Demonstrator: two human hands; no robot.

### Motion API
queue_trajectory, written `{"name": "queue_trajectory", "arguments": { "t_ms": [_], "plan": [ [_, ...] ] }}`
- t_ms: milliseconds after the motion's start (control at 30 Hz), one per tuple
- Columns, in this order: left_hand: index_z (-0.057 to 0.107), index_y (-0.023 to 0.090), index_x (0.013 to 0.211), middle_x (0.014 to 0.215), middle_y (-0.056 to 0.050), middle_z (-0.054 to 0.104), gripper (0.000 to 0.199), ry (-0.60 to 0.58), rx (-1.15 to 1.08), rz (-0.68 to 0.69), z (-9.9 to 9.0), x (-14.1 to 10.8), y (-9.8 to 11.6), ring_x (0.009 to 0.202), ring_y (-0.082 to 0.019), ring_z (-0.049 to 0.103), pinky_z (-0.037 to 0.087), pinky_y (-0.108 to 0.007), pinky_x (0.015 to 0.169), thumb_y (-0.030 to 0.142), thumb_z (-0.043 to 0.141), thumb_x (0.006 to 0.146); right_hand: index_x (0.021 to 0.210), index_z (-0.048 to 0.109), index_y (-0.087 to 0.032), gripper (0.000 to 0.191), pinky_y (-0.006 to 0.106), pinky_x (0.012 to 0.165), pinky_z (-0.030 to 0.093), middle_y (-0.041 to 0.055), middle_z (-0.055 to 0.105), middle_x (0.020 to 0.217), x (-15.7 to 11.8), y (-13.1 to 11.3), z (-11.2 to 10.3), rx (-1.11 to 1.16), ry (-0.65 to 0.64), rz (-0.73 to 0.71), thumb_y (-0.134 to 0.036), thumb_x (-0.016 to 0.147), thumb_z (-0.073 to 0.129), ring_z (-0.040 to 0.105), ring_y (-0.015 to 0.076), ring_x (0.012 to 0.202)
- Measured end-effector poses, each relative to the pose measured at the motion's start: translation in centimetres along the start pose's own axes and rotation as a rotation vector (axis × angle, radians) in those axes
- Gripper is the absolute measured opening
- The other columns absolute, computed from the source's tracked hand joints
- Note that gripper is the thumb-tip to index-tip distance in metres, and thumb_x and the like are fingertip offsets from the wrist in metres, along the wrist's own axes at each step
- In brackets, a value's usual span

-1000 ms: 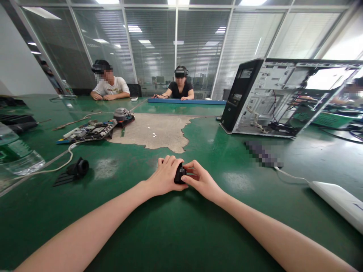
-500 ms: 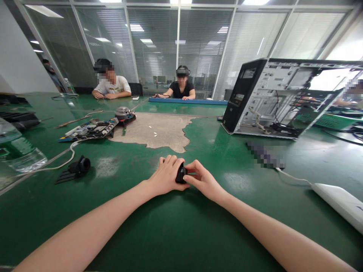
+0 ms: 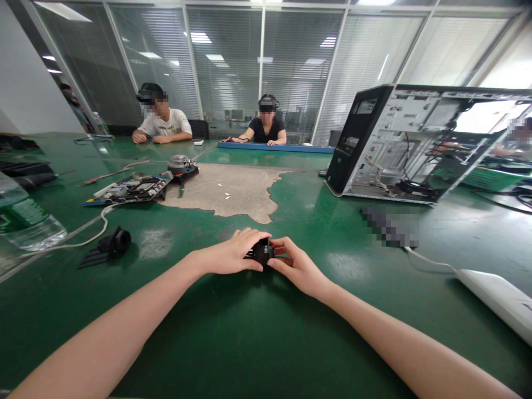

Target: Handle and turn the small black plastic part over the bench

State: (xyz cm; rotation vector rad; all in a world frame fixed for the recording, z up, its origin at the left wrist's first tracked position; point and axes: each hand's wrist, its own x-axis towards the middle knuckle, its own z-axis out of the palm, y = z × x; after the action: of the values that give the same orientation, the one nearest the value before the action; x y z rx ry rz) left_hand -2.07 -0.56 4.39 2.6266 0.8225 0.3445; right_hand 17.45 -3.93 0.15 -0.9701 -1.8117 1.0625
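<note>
Both hands are at a small black plastic part (image 3: pixel 262 252) near the middle of the green table (image 3: pixel 249 343). My left hand (image 3: pixel 228 253) grips it from the left, fingers over its top and thumb low at the front. From the right, my right hand (image 3: pixel 297 266) pinches its side between thumb and fingertips. Thin dark prongs show under my left palm. Much of the part is hidden by my fingers, so its exact kind is unclear. Further left lies another black part with a round end and prongs (image 3: pixel 112 244), touched by neither hand.
An open computer case (image 3: pixel 361 138) stands at the right. A circuit board (image 3: pixel 128 188) and a fan-like cooler (image 3: pixel 180 165) lie at the left, behind a water bottle (image 3: pixel 29 216). A white power bank (image 3: pixel 499 296) with a cable is at right. Two people sit opposite.
My left hand has shifted left and flattened, its grip loosened a little, so more of the black part shows. My right hand has stayed almost in place.
</note>
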Motion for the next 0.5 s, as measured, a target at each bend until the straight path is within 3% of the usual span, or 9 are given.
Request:
{"name": "queue_trajectory", "arguments": {
  "t_ms": [300,500],
  "plan": [
    [0.029,0.026,0.125,0.108,-0.006,0.046,0.059,0.012,-0.034,0.023,0.31,0.1,-0.42,0.096,-0.022,0.039,0.034,-0.036,0.083,0.046,0.054,0.075,0.093,0.049,-0.022,0.027,0.032,0.083,0.049,0.0011,0.053,0.095,0.2,0.52,-0.11,0.109,0.006,0.011,-0.024,0.07,0.063,0.054,0.015,0.094],
    [0.021,0.024,0.13,0.109,-0.008,0.043,0.058,0.04,0.126,0.058,0.96,-0.1,-0.48,0.096,-0.023,0.038,0.031,-0.039,0.085,0.047,0.042,0.082,0.097,0.047,-0.022,0.034,0.035,0.082,0.05,0.0029,0.052,0.1,-0.07,0.47,-0.09,0.078,0.044,0.03,-0.025,0.067,0.065,0.053,0.0166,0.096]
  ]
}}
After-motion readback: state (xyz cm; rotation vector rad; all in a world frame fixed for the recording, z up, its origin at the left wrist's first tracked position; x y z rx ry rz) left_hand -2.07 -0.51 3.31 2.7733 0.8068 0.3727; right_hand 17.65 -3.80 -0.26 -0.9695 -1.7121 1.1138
